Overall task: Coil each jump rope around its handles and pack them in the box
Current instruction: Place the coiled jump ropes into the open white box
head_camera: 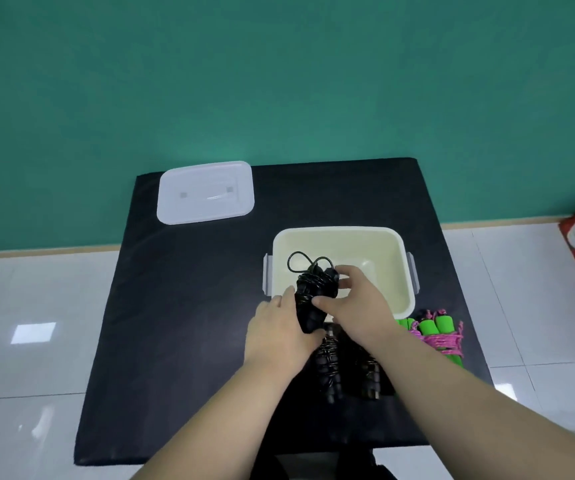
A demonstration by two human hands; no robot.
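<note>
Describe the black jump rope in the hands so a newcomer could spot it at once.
On the black mat, find the open cream box. Over its near left rim is the held black rope, gripped by the left hand and right hand. Unlike the two black ropes lying on the mat nearer the person, its cord loops out over the box.

2 outstretched forearms, left grip [279,329] and right grip [355,306] around black jump rope [308,289]
</note>
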